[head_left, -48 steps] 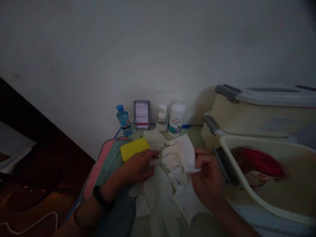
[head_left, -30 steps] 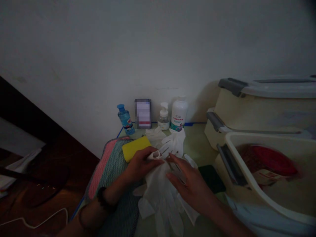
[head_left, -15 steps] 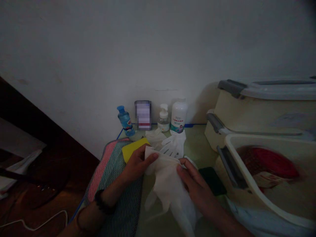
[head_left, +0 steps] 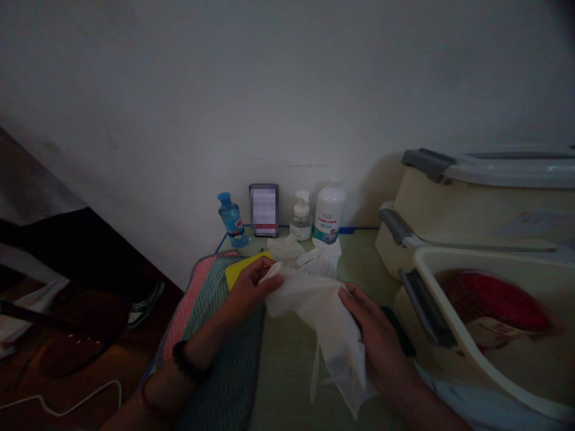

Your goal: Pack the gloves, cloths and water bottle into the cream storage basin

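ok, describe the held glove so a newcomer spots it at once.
Find the green table by the wall. Over it, the left hand and right hand hold a thin white glove. Unlike the rear glove, lying by the white bottle, this one spans both hands.

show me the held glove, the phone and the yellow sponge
Held glove [head_left: 312, 293]: head view, on its upper middle.
Phone [head_left: 264, 211]: head view, middle of the screen.
Yellow sponge [head_left: 239, 267]: head view, on its uncovered part.

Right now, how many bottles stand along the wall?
3: the blue bottle left of the phone, the pump bottle right of it, and the white bottle furthest right.
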Demonstrator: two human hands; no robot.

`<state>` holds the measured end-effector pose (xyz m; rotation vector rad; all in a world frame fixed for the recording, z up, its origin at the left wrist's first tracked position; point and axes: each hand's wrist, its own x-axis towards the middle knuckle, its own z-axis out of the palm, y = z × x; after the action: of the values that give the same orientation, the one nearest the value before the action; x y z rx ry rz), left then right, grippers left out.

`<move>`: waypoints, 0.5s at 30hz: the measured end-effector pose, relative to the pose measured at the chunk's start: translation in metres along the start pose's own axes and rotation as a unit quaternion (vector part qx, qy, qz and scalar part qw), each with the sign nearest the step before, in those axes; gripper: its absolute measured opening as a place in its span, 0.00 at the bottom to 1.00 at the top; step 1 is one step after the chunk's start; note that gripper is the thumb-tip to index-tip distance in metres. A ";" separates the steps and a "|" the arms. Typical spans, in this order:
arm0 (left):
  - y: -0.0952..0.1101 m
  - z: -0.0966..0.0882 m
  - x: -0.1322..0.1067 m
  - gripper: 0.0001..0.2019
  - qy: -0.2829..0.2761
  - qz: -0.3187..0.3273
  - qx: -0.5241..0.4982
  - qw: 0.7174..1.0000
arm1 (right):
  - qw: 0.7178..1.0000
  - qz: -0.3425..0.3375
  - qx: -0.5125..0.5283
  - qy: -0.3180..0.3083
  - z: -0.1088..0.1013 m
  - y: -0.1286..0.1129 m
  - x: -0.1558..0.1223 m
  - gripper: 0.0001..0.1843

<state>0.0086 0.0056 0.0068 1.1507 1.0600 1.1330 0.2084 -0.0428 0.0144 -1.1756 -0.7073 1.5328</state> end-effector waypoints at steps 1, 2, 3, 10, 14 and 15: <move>-0.001 -0.001 0.001 0.15 0.000 0.013 -0.036 0.999 | 1.000 -0.001 -0.002 0.006 0.000 -0.001 0.000 0.19; -0.003 -0.002 0.002 0.15 0.002 0.025 -0.067 0.997 | 1.000 -0.001 -0.004 0.010 0.001 -0.003 -0.001 0.18; -0.004 -0.003 0.003 0.16 0.009 0.035 -0.093 0.995 | 1.000 0.001 -0.004 0.011 0.002 -0.004 -0.001 0.18; -0.002 -0.002 0.009 0.21 0.058 0.042 -0.182 0.981 | 0.999 0.014 0.003 -0.048 -0.002 -0.001 -0.001 0.17; 0.002 -0.002 0.007 0.22 0.093 0.012 -0.154 0.984 | 0.984 0.019 -0.057 -0.169 -0.008 0.006 -0.001 0.13; 0.003 -0.002 0.006 0.21 0.101 0.001 -0.137 0.985 | 0.977 0.012 -0.076 -0.198 -0.008 0.006 -0.001 0.13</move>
<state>0.0073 0.0119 0.0091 0.8334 1.0161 1.3724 0.2136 -0.0471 0.0065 -0.9977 -1.0935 1.7821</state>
